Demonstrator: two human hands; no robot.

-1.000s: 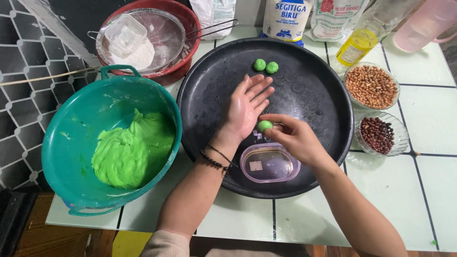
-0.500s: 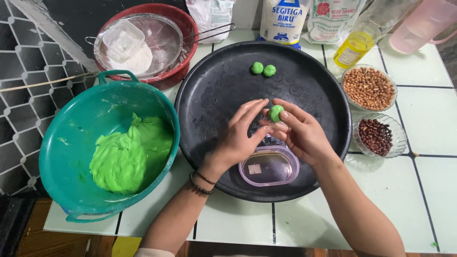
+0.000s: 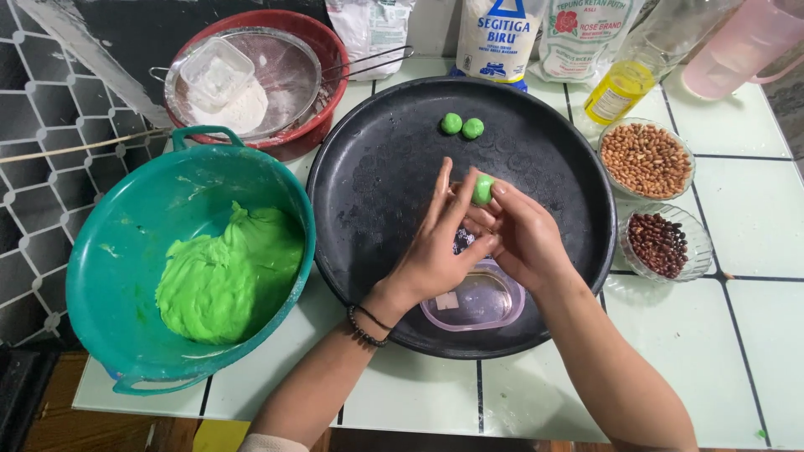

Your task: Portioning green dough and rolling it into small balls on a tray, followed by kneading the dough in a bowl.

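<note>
A small green dough ball (image 3: 482, 189) sits pinched between the fingertips of my left hand (image 3: 435, 247) and my right hand (image 3: 519, 238), held just above the big round black tray (image 3: 377, 176). Two finished green balls (image 3: 462, 126) lie side by side at the tray's far edge. Under my wrists, at the tray's near side, is a small clear plastic tub (image 3: 476, 303). To the left stands a teal bowl (image 3: 117, 251) holding a large lump of green dough (image 3: 226, 280).
A red basin (image 3: 322, 50) with a metal sieve and a plastic tub of white flour stands at the back left. Flour bags (image 3: 499, 33), a yellow oil bottle (image 3: 618, 90) and a pink jug line the back. Two glass bowls of peanuts (image 3: 646, 159) and dark beans (image 3: 660, 243) stand on the right.
My left hand turned from lying flat and palm up on the tray to closing against the right. Together they lifted the dough ball slightly farther up the tray.
</note>
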